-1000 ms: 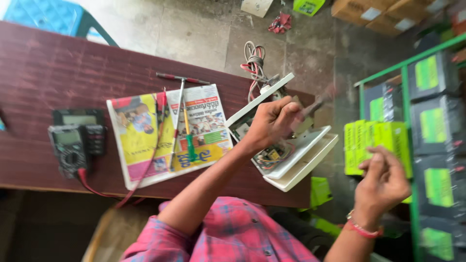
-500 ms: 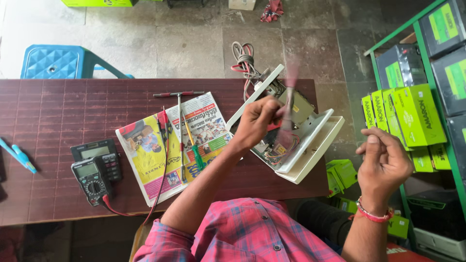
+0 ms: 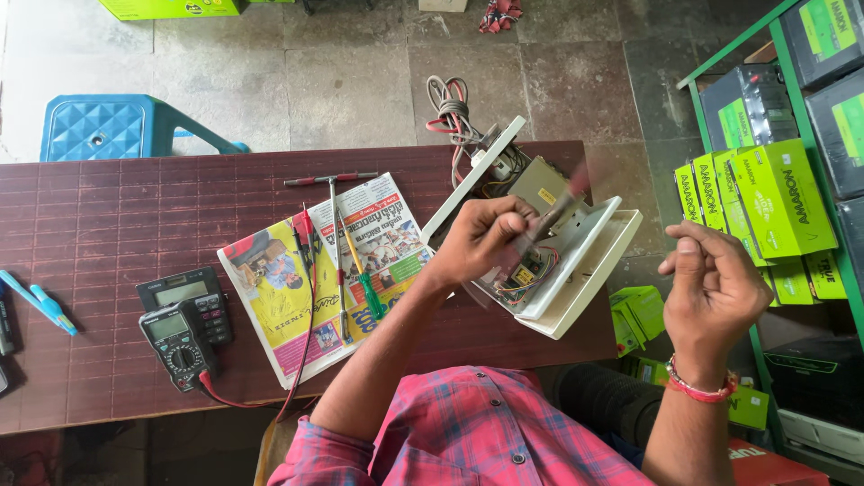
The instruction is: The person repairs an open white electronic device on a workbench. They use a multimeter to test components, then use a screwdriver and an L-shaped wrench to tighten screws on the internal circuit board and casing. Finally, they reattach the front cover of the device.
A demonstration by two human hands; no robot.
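under our left hand (image 3: 481, 238) lies the opened cream plastic housing with a circuit board inside (image 3: 576, 270), resting on the far right end of the dark red slatted table (image 3: 108, 216). our left grip is closed around a blurred red-handled screwdriver (image 3: 551, 211), whose shaft slants down from the fingers into the board. behind that hand a bundle of grey and red wires (image 3: 450, 112) sits at the back edge of the housing.

our right hand (image 3: 715, 288) hovers off the table's right end, well apart from the housing, fingers curled with the thumb against the fingertips; we cannot tell whether anything small is pinched there. a red thread bracelet (image 3: 697, 390) circles that wrist. beyond it stand green cardboard boxes (image 3: 774, 202) on a green metal shelf (image 3: 720, 153).

left of our left hand a folded colour newspaper (image 3: 310, 270) carries a long t-handle wrench (image 3: 335, 243) and a green-handled screwdriver (image 3: 369, 292). further left sit a black digital multimeter (image 3: 178, 342) and a dark calculator (image 3: 184, 292), touching. a blue plastic stool (image 3: 108, 126) stands on the stone floor past the table.
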